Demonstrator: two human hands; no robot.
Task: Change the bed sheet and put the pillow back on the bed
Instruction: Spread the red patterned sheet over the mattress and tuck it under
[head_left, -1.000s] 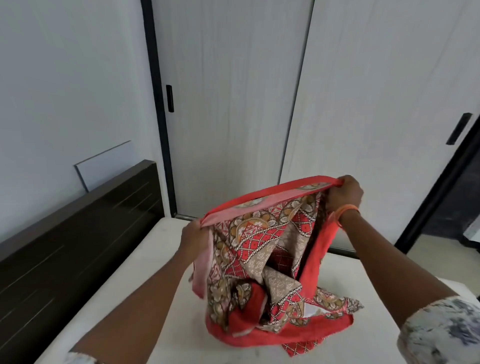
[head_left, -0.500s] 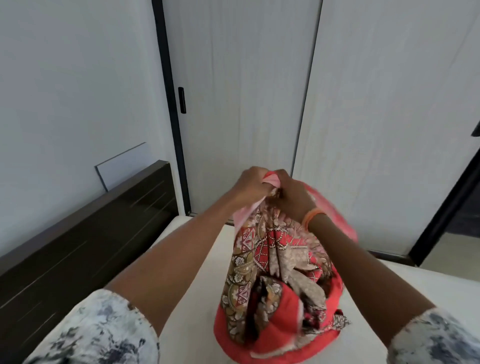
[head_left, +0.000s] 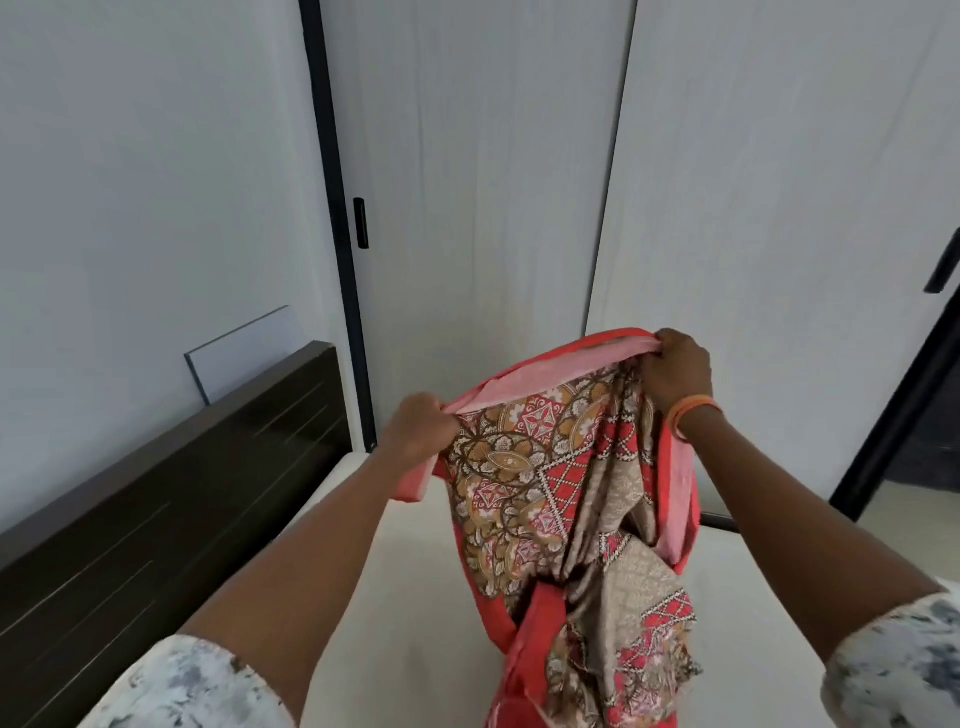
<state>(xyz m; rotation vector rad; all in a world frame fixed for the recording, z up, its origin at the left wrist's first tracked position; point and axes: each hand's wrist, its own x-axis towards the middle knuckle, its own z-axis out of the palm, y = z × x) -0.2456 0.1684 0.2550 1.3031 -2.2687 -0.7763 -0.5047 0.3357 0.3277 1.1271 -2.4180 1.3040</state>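
Note:
A red bed sheet (head_left: 550, 488) with a brown, beige and red pattern hangs bunched above the bare cream mattress (head_left: 415, 597). My left hand (head_left: 418, 428) grips its red border at the left. My right hand (head_left: 675, 369), with an orange band at the wrist, grips the same border higher up at the right. The edge is stretched between the two hands, and the rest of the cloth droops to the mattress. No pillow is in view.
A dark wooden headboard (head_left: 171, 493) runs along the left, with a white panel (head_left: 244, 348) leaning on the wall behind it. Pale wardrobe doors (head_left: 478, 208) with black handles stand behind the bed. A dark-framed doorway (head_left: 904, 441) opens at the right.
The hands came together at the sheet's top half a second ago. They have now spread apart again along the border, the right hand higher, stretching the edge.

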